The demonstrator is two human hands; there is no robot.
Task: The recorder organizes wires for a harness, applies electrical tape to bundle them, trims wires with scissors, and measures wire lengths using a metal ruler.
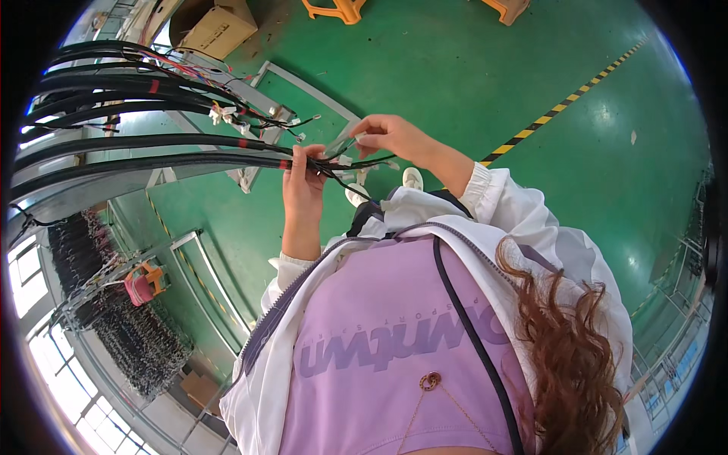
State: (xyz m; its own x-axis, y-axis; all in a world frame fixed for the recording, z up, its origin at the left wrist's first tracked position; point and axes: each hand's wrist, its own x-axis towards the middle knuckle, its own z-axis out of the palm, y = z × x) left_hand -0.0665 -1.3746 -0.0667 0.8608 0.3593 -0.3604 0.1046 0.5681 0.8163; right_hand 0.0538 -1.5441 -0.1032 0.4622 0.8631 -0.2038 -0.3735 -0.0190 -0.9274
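Note:
My left hand (304, 186) is closed around the end of a black wire harness (205, 161), just past a red tape band, where the sleeve splits into thin black branches. My right hand (394, 140) is a little farther right and higher, with thumb and forefinger pinched on a thin wire of the same harness. The pinched tip is partly hidden by the fingers. White connectors (346, 161) hang among the loose branches between and below my hands. A second black sleeved cable (174, 140) with a red band runs beside the first, reaching the left hand's fingertips.
More black harnesses (136, 82) lie on the grey rack at left, their ends carrying white connectors (221, 114). Below stands a pale metal frame (311, 92) on the green floor. A cardboard box (218, 32), orange stools (337, 9) and a yellow-black floor stripe (561, 106) lie beyond.

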